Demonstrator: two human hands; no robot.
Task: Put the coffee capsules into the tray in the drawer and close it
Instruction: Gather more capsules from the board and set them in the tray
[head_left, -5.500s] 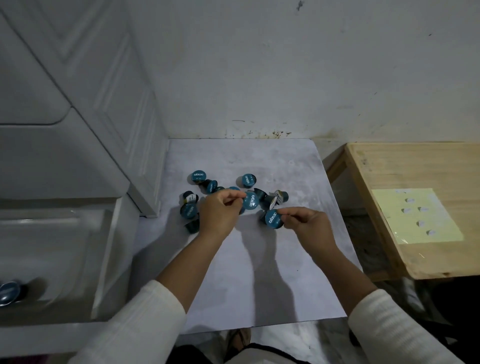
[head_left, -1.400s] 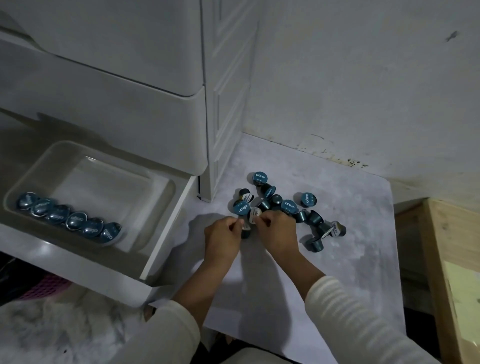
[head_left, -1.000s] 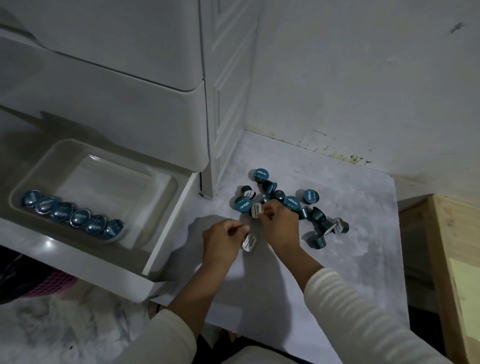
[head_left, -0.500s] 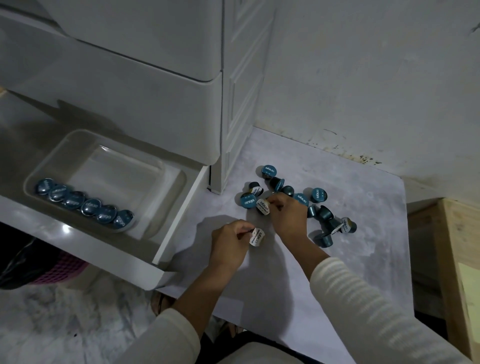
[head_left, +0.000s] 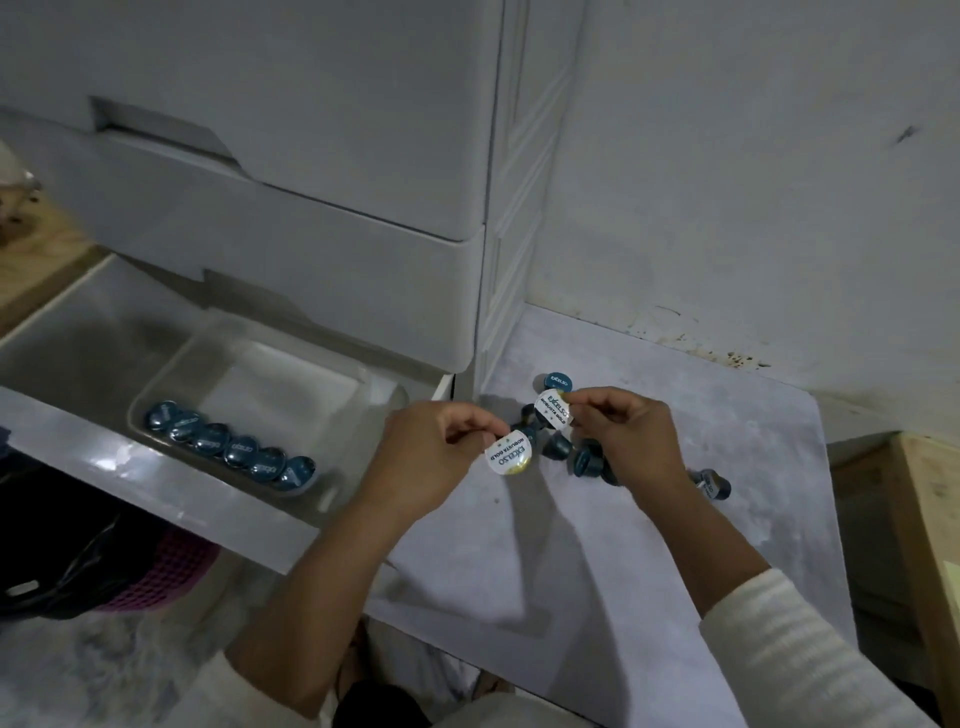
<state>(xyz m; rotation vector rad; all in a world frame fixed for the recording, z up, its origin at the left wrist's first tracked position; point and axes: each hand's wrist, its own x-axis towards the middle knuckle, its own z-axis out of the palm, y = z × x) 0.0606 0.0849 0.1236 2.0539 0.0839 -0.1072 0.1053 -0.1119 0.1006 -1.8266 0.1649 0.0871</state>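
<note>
Left hand pinches one white-lidded coffee capsule, now lifted clear of the pile and drawn toward the open drawer. Right hand pinches a second capsule, raised above the loose capsules on the grey mat. Six blue capsules are already in the clear tray; two more are ready for transfer.

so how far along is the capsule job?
Partway. Done: a row of six capsules sits along the tray in the open drawer. In hand: the left hand and right hand each pinch one white-lidded capsule. Left: the loose pile on the mat, then closing the drawer.
</note>
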